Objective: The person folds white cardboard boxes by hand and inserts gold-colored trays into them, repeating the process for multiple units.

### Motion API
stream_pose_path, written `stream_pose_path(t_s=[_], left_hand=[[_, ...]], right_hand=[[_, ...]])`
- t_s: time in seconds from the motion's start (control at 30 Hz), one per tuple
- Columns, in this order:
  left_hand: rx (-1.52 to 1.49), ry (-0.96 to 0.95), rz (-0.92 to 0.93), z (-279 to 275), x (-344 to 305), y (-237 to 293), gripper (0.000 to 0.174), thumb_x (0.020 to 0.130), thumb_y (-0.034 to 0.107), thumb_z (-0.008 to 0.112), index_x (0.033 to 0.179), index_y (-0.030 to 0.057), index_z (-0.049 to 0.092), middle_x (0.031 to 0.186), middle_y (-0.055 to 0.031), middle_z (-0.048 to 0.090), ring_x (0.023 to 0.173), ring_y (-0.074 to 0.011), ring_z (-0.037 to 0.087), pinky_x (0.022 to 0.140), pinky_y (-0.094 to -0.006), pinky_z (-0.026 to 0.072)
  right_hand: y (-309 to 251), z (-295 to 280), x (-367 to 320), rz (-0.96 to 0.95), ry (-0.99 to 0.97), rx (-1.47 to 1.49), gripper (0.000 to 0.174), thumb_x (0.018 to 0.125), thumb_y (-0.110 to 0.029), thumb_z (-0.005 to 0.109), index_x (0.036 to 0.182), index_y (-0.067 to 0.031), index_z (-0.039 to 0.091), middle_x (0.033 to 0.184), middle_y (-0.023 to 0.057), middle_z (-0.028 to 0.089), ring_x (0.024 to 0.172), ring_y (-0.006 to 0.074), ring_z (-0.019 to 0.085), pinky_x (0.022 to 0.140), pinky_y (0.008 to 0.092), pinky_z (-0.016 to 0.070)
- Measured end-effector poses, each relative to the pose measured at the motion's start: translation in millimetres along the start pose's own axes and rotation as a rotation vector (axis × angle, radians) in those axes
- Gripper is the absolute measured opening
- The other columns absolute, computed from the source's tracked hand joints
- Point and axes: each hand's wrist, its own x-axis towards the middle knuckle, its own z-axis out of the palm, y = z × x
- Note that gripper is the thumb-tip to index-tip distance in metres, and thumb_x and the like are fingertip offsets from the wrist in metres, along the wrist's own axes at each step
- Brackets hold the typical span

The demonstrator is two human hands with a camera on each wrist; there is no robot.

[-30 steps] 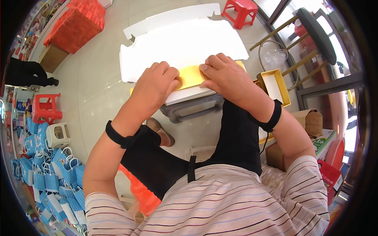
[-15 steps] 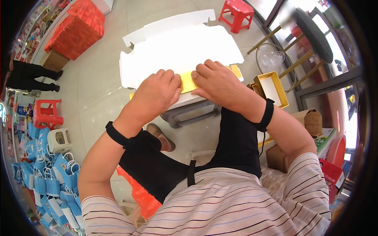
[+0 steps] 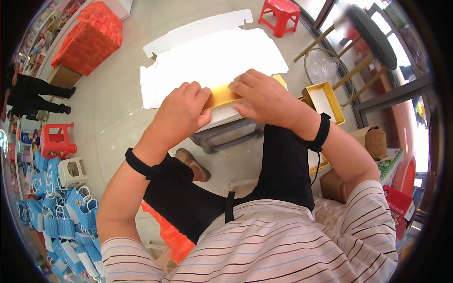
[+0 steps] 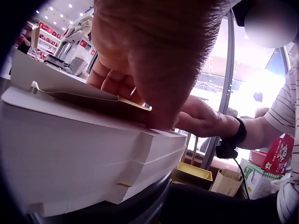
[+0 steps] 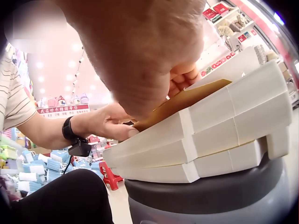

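A flat cardboard box blank (image 3: 212, 61), white on its upper face, lies on a stack of white blanks (image 5: 219, 130). The stack rests on a dark grey round-edged support (image 5: 201, 196). Along the near side a yellow flap (image 3: 222, 96) stands tilted up. My left hand (image 3: 181, 108) grips this flap toward its left part, fingers over the far side and thumb at the near edge. Farther right, my right hand (image 3: 269, 100) pinches the same flap between thumb and curled fingers. In the right wrist view, the fingers sit behind the raised flap (image 5: 187, 100).
Beside my right forearm stands an open yellow box (image 3: 339, 108). A red stool (image 3: 281, 18) and a dark-seated tall stool (image 3: 373, 37) are beyond. Striped blue bags (image 3: 66, 224) pile up at left, near a white stool (image 3: 71, 170). Another person's black trousers (image 3: 42, 89) show far left.
The yellow flap has tipped up and looks narrower and darker. My right thumb has drawn back from the near edge. Both hands have shifted slightly left in the head view.
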Motion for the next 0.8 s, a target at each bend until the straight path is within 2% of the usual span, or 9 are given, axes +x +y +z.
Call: stream_pose_path(t_s=[0.03,0.1,0.2,0.43,0.53,0.63,0.7,0.8], left_hand=[[-0.036,0.007,-0.016,-1.3,0.3,-0.8,0.038,0.083,0.011,0.076,0.119,0.0030,0.068,0.102,-0.0100,0.063,0.095,-0.0277,0.064,0.083,-0.0392,0.0577],[-0.079,0.013,-0.031,-2.6,0.7,-2.9,0.039,0.083,0.011,0.076,0.120,0.0037,0.069,0.102,-0.0096,0.064,0.096,-0.0275,0.065,0.084,-0.0388,0.0580],[-0.116,-0.012,-0.044,-3.2,1.3,-6.1,0.039,0.082,0.011,0.077,0.120,0.0040,0.069,0.101,-0.0092,0.065,0.096,-0.0275,0.066,0.083,-0.0390,0.0582],[-0.127,0.008,-0.041,-2.5,1.1,-6.2,0.039,0.082,0.011,0.077,0.120,0.0046,0.069,0.101,-0.0096,0.064,0.096,-0.0286,0.065,0.083,-0.0402,0.0577],[-0.124,0.013,-0.045,-1.3,0.7,-5.1,0.040,0.082,0.012,0.077,0.120,0.0049,0.068,0.102,-0.0098,0.064,0.098,-0.0288,0.065,0.084,-0.0408,0.0571],[-0.130,0.000,-0.055,-3.2,0.0,-6.1,0.040,0.084,0.015,0.079,0.120,0.0051,0.068,0.103,-0.0101,0.064,0.099,-0.0287,0.065,0.084,-0.0408,0.0563],[-0.138,-0.013,-0.058,-3.6,-0.9,-6.2,0.039,0.086,0.018,0.080,0.120,0.0051,0.068,0.103,-0.0103,0.064,0.099,-0.0285,0.065,0.084,-0.0407,0.0559],[-0.154,0.038,-0.047,-0.1,-2.0,-6.8,0.038,0.090,0.024,0.080,0.120,0.0055,0.068,0.104,-0.0108,0.065,0.097,-0.0287,0.065,0.084,-0.0408,0.0552]], right_hand=[[3.4,-3.5,-2.1,0.006,-0.002,-0.001,0.031,0.091,-0.021,0.073,0.114,-0.0004,0.070,0.106,0.0129,0.067,0.104,0.0303,0.064,0.092,0.0399,0.0552],[9.8,-9.6,-6.2,0.102,0.023,0.195,0.037,0.083,-0.011,0.074,0.119,-0.0010,0.069,0.110,0.0138,0.069,0.108,0.0323,0.066,0.092,0.0418,0.0564],[14.5,-12.4,-6.5,0.116,0.025,0.231,0.040,0.081,-0.007,0.074,0.121,-0.0019,0.069,0.109,0.0128,0.069,0.108,0.0327,0.067,0.091,0.0424,0.0570],[17.7,-5.4,-0.9,0.107,0.011,0.193,0.034,0.081,-0.004,0.070,0.115,-0.0031,0.070,0.105,0.0104,0.068,0.104,0.0322,0.067,0.090,0.0423,0.0568],[14.6,-5.7,0.3,0.117,-0.033,0.136,0.037,0.081,-0.004,0.071,0.118,-0.0036,0.068,0.110,0.0114,0.068,0.104,0.0329,0.066,0.091,0.0418,0.0560],[15.5,-7.3,0.7,0.127,-0.042,0.173,0.037,0.082,-0.009,0.077,0.117,-0.0033,0.068,0.110,0.0112,0.068,0.105,0.0323,0.065,0.091,0.0411,0.0558],[15.8,-8.1,-1.1,0.132,0.006,0.263,0.034,0.085,-0.018,0.079,0.113,-0.0026,0.071,0.106,0.0099,0.068,0.105,0.0321,0.065,0.090,0.0417,0.0555],[21.5,-10.3,-1.1,0.127,0.040,0.163,0.033,0.088,-0.024,0.081,0.110,-0.0023,0.072,0.102,0.0113,0.068,0.101,0.0329,0.065,0.088,0.0422,0.0550]])
